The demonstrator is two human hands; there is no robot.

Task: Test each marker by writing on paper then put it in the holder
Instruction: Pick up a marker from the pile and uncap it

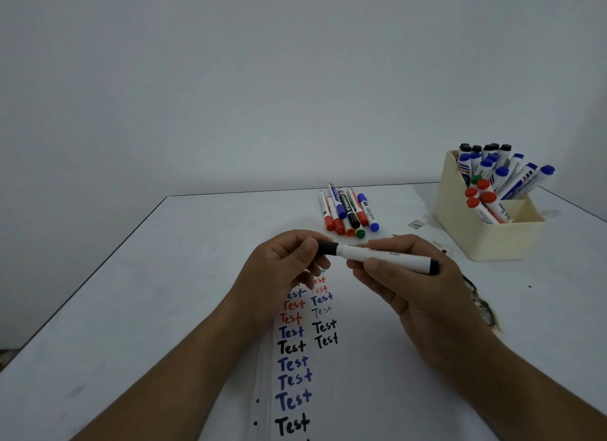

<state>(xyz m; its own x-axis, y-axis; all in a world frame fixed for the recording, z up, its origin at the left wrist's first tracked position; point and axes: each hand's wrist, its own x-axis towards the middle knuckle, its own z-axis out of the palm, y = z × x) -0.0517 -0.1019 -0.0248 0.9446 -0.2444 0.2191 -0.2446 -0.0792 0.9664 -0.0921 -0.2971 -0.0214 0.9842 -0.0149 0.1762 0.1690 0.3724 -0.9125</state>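
Note:
A white marker with black ends (384,256) lies level between both hands above the paper (361,375). My right hand (410,286) grips its barrel. My left hand (282,266) pinches the black cap (326,248) at the marker's left end; the cap sits on the marker. The paper carries two columns of the word "Test" in black, blue and red. A cream plastic holder (492,240) stands at the right with several black, blue, red and one green capped markers in it. A pile of loose markers (348,212) lies beyond my hands.
The white table's left edge (98,266) runs diagonally and its far edge meets a plain wall. A small scrap (416,224) lies between the pile and the holder. A dark patterned object (483,306) lies right of my right wrist.

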